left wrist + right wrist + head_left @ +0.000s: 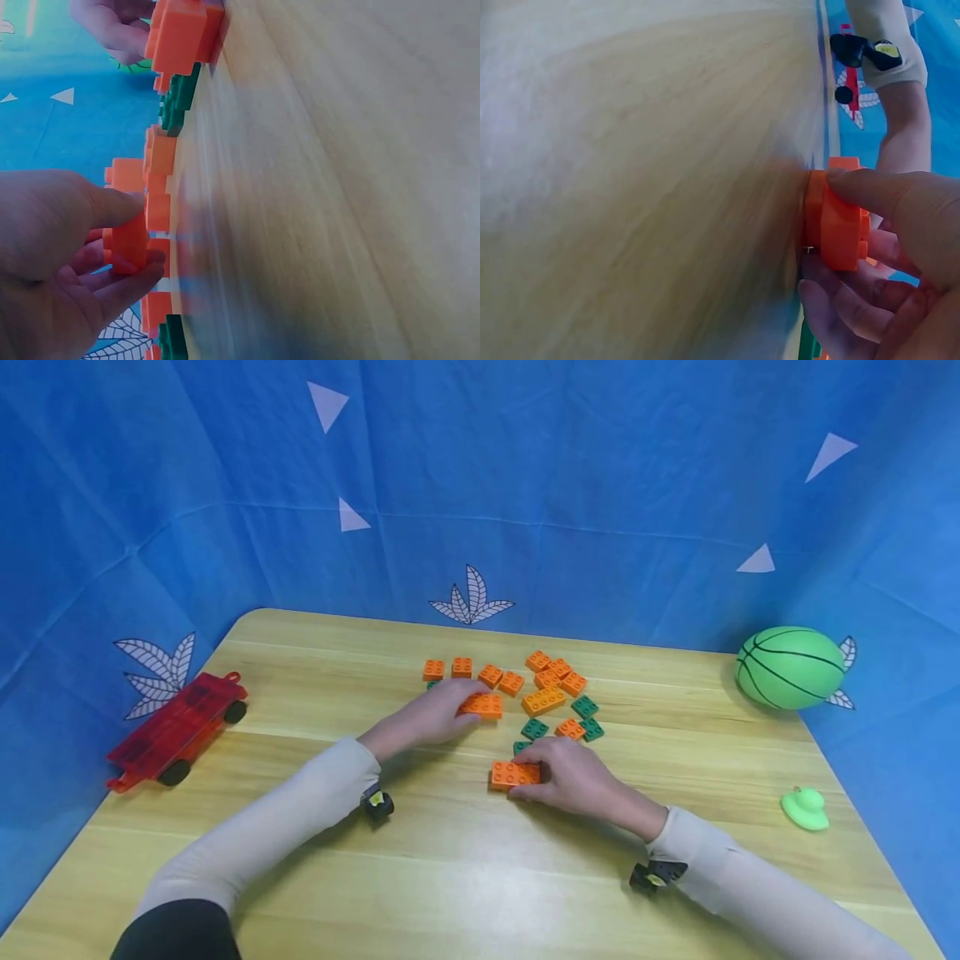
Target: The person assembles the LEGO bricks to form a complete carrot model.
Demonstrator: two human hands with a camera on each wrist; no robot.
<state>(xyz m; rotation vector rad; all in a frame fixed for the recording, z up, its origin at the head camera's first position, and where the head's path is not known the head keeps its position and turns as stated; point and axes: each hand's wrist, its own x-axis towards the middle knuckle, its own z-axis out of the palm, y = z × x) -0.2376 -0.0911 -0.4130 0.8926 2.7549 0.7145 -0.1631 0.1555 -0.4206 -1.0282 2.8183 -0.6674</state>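
Note:
My left hand [438, 714] pinches an orange toy building brick [486, 707] between thumb and fingers. In the left wrist view this orange brick [129, 244] is held up off the table, in front of smaller bricks. Nearer the table's front, my right hand [576, 777] grips another orange brick [514, 775] by its right end. The right wrist view shows that brick [841, 221] resting on a second orange piece [814, 210] at the table surface. My right fingers partly cover a green brick [522, 747] behind them.
Several small orange bricks [512, 683] and green bricks [585, 707] lie behind the hands, around a longer light-orange brick [543, 700]. A red toy wagon [180, 727] stands at the left edge. A green ball [790, 667] and a green rubber duck [806, 808] are at the right.

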